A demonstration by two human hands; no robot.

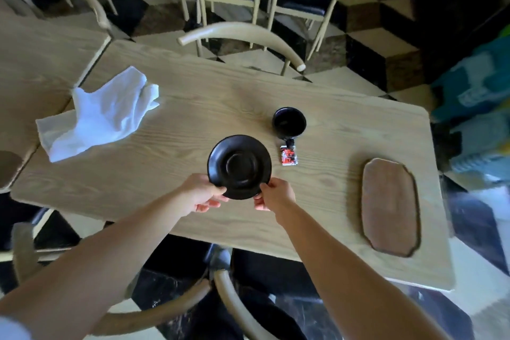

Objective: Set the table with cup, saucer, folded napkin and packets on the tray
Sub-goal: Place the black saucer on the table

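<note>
A black saucer (239,166) is at the middle of the wooden table (176,119). My left hand (200,193) grips its near-left rim and my right hand (274,194) grips its near-right rim. A black cup (289,122) stands upright just beyond and to the right of the saucer. A small red and white packet (288,155) lies beside the cup's handle. A crumpled white napkin (102,114) lies unfolded at the table's left end. A brown oblong wooden tray (390,207) rests empty near the right end.
Pale wooden chairs surround the table: one chair back (242,36) at the far side and another chair (231,301) at the near edge below my arms. A second table (33,63) adjoins on the left. Blue-green fabric (480,107) sits to the right.
</note>
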